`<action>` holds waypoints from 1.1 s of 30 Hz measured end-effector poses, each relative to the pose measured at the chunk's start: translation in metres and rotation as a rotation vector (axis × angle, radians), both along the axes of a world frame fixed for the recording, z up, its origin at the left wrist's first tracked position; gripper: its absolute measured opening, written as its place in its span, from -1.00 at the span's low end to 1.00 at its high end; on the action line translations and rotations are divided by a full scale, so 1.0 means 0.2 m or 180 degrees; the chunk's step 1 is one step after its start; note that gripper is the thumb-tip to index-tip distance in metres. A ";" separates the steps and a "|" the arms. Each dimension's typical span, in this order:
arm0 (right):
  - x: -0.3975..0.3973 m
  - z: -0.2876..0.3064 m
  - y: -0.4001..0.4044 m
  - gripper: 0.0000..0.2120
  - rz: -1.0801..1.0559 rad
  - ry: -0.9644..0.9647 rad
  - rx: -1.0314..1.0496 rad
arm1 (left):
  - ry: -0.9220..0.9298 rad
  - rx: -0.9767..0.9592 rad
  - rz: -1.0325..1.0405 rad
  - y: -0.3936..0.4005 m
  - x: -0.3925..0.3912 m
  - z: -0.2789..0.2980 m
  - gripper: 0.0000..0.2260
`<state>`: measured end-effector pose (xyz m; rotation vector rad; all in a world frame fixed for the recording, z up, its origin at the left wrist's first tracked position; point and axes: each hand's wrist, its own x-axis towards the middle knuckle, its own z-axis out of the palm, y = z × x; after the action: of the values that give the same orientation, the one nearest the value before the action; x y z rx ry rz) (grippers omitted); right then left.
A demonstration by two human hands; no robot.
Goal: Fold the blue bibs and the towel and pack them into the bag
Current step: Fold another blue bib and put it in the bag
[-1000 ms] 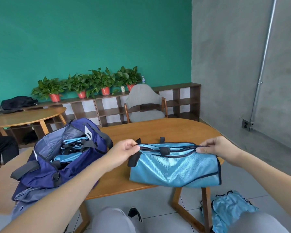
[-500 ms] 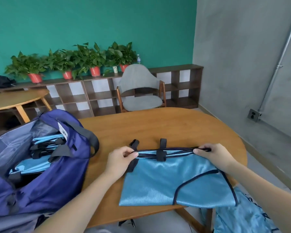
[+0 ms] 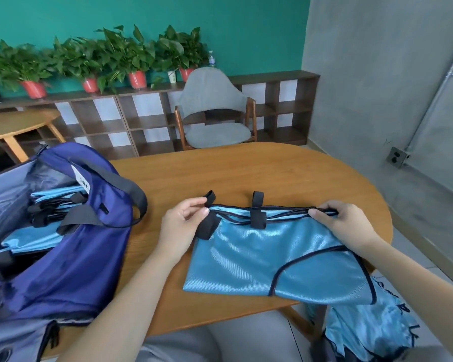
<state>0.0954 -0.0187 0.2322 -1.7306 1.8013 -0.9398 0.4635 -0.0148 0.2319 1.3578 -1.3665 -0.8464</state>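
Head view, centre of frame: one blue bib [image 3: 267,259] lies flat on the wooden table [image 3: 246,173], its top hem held at both ends. Left hand [image 3: 179,226] pinches the hem's left corner between thumb and curled fingers, beside a black strap loop [image 3: 206,226]. Right hand [image 3: 347,226] curls over and grips the bunched hem at its right end.

Risks, as judged: the fabric looks slick, so a fold may slide open once released. The bib's lower right corner overhangs the table's near edge at lower right; its weight could drag the piece off towards the loose bibs [image 3: 364,333] heaped below. Loose straps may snag on the fingers during folding.

Clearance: bare table lies above the bib, towards the grey chair [image 3: 212,105], giving room to shift the work inward. The navy bag [image 3: 71,252] stands open at left, near the left forearm, already holding folded bibs [image 3: 45,205]; its handle reaches towards the bib. No towel is identifiable.
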 end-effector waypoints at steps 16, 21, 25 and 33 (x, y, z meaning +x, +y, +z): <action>0.43 0.03 0.08 -0.78 0.1514 0.1281 -0.0810 | -0.0801 -0.0075 0.0197 0.09 -0.04 0.01 -0.88; 0.44 -0.05 0.11 -0.68 0.1634 0.0928 -0.0765 | 0.0110 -0.0319 -0.0254 0.12 -0.02 0.03 -0.87; 0.46 -0.04 0.10 -0.43 0.1645 0.1452 -0.0713 | 0.0371 -0.0243 -0.0688 0.11 -0.02 0.02 -0.90; 0.51 -0.01 0.07 -0.23 0.1685 0.2322 0.0101 | -0.2790 -0.0196 -0.0669 0.06 -0.09 -0.04 -0.55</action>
<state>0.1968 -0.0050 0.2300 -2.5541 1.5498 -0.0477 0.4457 -0.0038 0.2246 1.6318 -2.2074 -0.3109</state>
